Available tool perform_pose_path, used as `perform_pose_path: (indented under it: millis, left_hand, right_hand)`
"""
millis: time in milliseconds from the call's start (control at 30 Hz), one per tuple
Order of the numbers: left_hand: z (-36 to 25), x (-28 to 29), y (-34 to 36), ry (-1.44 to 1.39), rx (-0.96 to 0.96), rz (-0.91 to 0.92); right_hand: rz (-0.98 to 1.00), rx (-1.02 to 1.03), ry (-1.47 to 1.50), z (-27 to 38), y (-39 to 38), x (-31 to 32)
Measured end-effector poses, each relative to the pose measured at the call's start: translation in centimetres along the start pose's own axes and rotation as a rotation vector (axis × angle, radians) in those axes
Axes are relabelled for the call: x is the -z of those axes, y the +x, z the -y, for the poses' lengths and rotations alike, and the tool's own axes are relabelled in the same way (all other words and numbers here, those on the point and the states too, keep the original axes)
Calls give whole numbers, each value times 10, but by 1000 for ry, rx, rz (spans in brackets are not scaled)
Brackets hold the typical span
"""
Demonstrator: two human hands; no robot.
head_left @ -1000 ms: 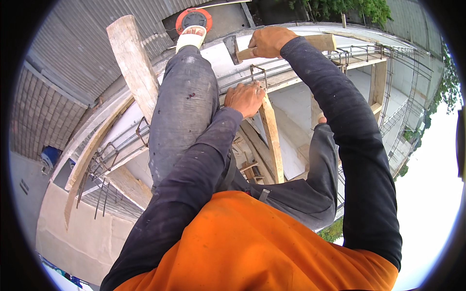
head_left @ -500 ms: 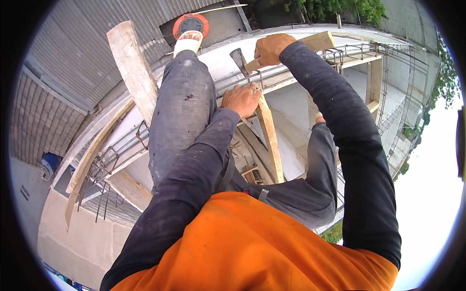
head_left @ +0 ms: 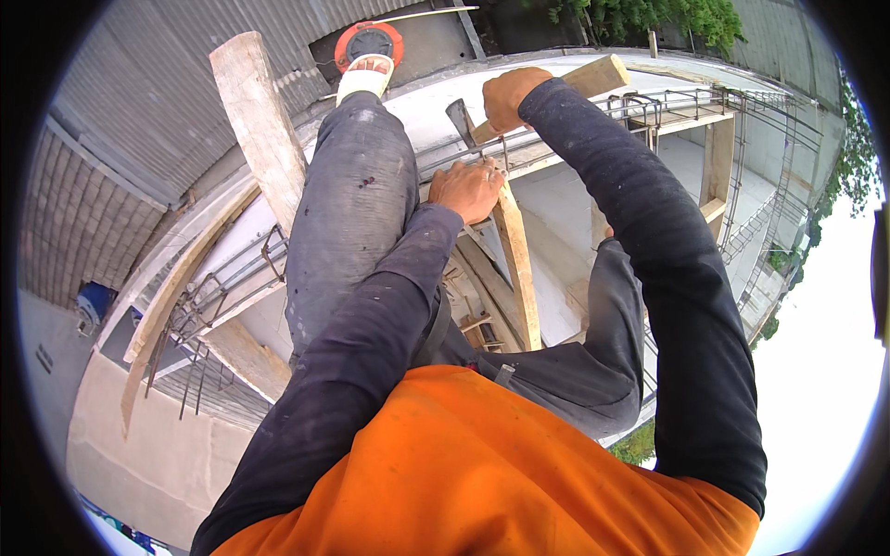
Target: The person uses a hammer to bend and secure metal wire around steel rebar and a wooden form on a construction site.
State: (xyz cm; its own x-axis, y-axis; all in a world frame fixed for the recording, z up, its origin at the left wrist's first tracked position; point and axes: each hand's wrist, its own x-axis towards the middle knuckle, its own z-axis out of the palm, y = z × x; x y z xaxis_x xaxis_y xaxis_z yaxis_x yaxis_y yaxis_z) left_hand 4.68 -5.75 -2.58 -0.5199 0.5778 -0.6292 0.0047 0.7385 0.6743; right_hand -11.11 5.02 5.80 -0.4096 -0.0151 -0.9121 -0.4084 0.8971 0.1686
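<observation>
Right hand is closed tight around a hammer: pale wooden handle, thick and square-cut at the butt, dull dark metal head, flat and flaring wedge-like at its far end. It's up in front of me, just beyond my left hand. Long axis runs aslant: head end to my left and a bit nearer me, butt out right and farther off. Head sits crosswise, flared end pointing away from me.

Left hand is bunched, knuckles up, over the top of a timber batten; can't tell if it's gripping or just resting. Fingertip detail too small to read. Batten is straight, rough-sawn, yellowish, long axis running away from me and slightly left.

Around it: ribbed steel rebar bent into square stirrups, a weathered plank sticking up beside my left leg, wavy grey corrugated sheeting beyond.
</observation>
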Motion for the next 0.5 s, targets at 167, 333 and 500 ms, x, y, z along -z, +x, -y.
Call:
perform_pose_path:
  millis: [167,333,500]
  left_hand:
    - [-2,5,0,32,-7,33]
    - [25,-30,19,79,-44,-33]
    - [-5,7,-2,-53,29,26]
  right_hand:
    - [-197,92,152,-15,15,-16]
    - [-56,89,53,-1,0,8]
    - [-166,70,123,-12,3,-1]
